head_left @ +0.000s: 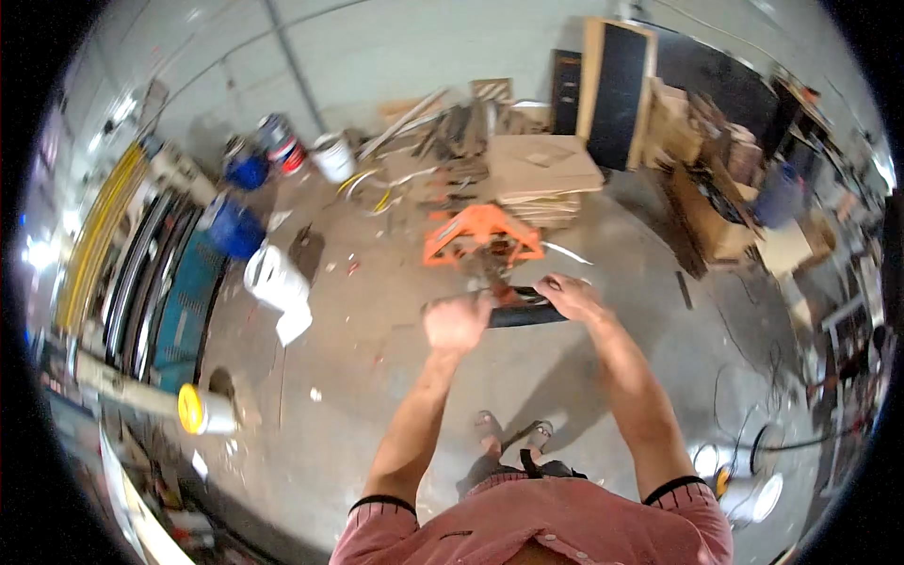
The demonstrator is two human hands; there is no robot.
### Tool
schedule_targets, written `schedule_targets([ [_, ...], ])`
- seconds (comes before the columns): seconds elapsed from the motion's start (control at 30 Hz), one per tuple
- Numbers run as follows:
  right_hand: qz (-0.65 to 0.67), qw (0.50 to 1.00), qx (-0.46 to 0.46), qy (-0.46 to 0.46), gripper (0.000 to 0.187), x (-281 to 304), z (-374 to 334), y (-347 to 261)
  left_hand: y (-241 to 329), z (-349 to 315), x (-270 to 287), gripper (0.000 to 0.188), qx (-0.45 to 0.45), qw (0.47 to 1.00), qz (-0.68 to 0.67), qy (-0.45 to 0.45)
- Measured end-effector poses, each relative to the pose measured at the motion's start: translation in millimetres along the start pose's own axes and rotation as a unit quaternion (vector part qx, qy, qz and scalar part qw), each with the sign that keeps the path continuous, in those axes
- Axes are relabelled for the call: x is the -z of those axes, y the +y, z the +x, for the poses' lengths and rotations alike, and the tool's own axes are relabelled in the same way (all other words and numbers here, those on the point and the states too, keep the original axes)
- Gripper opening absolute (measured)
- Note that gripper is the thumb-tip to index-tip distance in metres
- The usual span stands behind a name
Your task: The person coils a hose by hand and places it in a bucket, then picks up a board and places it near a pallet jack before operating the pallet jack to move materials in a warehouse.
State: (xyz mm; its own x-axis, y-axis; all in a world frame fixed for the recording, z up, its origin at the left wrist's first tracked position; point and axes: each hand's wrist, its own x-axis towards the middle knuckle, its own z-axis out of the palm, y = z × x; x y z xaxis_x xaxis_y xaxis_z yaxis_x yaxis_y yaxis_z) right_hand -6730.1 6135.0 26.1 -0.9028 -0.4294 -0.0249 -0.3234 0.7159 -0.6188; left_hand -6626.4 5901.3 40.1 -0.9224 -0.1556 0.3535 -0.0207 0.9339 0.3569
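Both my arms reach forward to the black loop handle [529, 314] of an orange pallet jack [482, 224]. My left hand [457, 322] is closed around the handle's left end, slightly blurred. On the other end, my right hand [568, 298] has its fingers wrapped over the grip. The handle is tilted back toward me. Just beyond the jack's orange frame lies a stack of flat brown cardboard sheets [546, 168]. The jack's forks are mostly hidden by its frame and the stack.
Blue and white buckets [276, 277] line the left, near a teal metal rack [188, 292]. A yellow-lidded bucket [207, 411] stands nearer. Scrap wood [461, 132] leans at the back wall. Cardboard boxes [720, 221] are at right; cables [767, 377] and white buckets [753, 494] lie below.
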Motion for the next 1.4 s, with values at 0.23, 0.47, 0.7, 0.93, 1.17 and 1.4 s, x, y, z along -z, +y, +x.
schedule_targets([
  [0.23, -0.147, 0.895, 0.0, -0.422, 0.063, -115.4, -145.1, 21.0, -25.3, -214.2, -59.8, 0.035, 0.025, 0.991, -0.003, -0.129],
  [0.47, -0.171, 0.892, -0.121, -0.402, 0.074, -157.3, -136.2, 64.1, -38.8, -191.1, -37.6, 0.049, 0.0, 0.975, 0.016, -0.223],
  [0.7, -0.034, 0.976, -0.139, -0.163, 0.063, 3.0, -24.5, -50.9, -26.9, -19.3, 3.5, 0.059, 0.035, 0.991, 0.056, -0.114],
  [0.93, -0.23, 0.942, -0.101, -0.224, 0.056, -126.5, -157.8, -27.0, -58.0, -209.7, -49.0, 0.048, -0.01, 0.99, 0.081, -0.115],
  [1.17, -0.232, 0.948, -0.01, -0.218, 0.06, -125.7, -163.5, 7.2, -39.3, -187.1, -28.2, 0.048, 0.009, 0.962, 0.06, -0.266],
  [1.4, -0.18, 0.975, 0.069, 0.11, 0.048, -59.7, -43.3, 29.3, -8.7, -24.0, 8.3, 0.043, 0.01, 0.987, 0.023, -0.159],
])
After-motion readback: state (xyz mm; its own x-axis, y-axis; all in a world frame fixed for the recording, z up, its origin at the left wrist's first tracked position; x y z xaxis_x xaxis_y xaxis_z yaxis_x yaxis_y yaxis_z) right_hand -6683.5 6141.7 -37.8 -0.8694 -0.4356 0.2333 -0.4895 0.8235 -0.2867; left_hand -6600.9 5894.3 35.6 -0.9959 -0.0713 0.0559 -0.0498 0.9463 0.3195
